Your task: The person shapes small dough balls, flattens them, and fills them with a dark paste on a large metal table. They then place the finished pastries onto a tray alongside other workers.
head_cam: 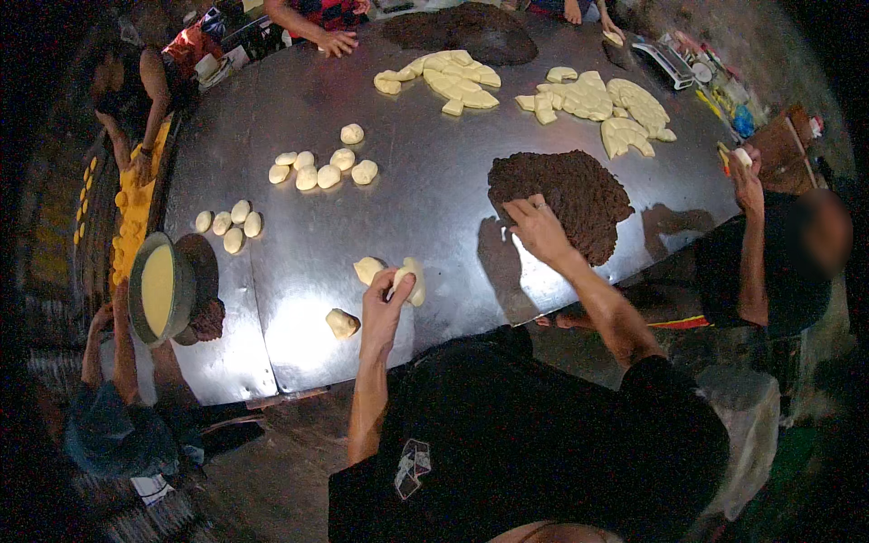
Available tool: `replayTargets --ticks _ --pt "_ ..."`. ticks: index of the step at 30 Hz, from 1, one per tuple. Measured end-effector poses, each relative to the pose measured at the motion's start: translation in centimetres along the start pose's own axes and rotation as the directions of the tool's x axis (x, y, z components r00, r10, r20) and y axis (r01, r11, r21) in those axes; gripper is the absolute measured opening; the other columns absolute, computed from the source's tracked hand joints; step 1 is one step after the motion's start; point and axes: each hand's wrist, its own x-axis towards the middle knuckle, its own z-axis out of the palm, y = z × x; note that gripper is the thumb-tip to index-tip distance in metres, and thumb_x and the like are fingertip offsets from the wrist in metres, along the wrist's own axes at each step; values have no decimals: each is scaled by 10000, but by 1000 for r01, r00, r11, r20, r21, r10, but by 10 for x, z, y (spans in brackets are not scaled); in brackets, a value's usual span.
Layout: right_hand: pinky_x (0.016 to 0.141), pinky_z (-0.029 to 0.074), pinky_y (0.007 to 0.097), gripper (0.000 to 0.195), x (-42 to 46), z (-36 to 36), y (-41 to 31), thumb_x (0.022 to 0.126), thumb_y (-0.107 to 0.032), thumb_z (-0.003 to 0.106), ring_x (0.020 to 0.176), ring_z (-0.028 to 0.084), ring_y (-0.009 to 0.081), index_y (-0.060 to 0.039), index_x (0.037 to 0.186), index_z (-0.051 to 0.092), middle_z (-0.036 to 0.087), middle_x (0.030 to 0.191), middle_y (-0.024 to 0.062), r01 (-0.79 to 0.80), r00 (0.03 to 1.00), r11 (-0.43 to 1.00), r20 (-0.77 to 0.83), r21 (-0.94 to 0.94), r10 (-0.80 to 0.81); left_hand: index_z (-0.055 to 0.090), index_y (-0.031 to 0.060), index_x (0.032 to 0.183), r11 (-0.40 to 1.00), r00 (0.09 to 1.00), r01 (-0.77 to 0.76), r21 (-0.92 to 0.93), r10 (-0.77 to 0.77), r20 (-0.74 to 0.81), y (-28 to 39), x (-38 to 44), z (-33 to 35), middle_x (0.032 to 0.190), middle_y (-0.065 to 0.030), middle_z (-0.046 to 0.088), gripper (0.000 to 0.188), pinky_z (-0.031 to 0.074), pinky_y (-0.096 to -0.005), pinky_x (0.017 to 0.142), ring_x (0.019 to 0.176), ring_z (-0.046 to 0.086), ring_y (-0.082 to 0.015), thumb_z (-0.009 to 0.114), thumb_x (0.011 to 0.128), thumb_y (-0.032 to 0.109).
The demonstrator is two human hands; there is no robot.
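My left hand (382, 305) pinches a flattened piece of pale dough (414, 282) between thumb and fingers, just above the metal tabletop (299, 251). Two dough pieces lie near it: one dough lump (368, 270) partly behind the hand, and another dough lump (342, 324) to its left. My right hand (540, 229) reaches into the left edge of a broad mound of dark brown, crumbly paste (560, 197). Its fingertips touch the paste, and whether they grip any of it is unclear.
Several dough balls (328, 176) sit at the left, and cut dough slabs (587, 98) lie farther back. A co-worker holds a bowl of yellow liquid (157, 292) at the left edge. Another person's hand (747, 173) holds dough at the right. More dark paste (468, 34) lies at the far side.
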Motion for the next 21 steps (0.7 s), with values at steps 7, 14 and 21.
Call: replayTargets --ticks 7,14,21 --pt "1021 458 445 413 20 -7 45 840 -134 625 1231 493 362 -89 1251 628 620 1242 68 357 921 920 229 -163 -317 703 -25 1061 985 999 -6 -174 0 -33 -7 3 5 1016 0 617 309 424 -244 794 880 555 -89 721 921 250" --pt "912 505 433 245 33 10 55 831 -125 625 1077 572 339 -77 1055 714 680 1083 95 391 885 902 346 -185 -313 661 -22 1127 952 995 83 -293 -94 -24 -23 7 -5 943 -24 645 342 450 -258 728 835 574 -92 705 936 258" --pt "779 531 361 290 32 -59 31 885 -285 686 888 631 226 -122 1122 717 705 876 106 -302 878 838 476 455 58 593 -49 1209 903 982 128 -410 -173 -76 -19 -3 -2 1086 -89 639 406 510 -320 826 951 631 -153 648 972 276"
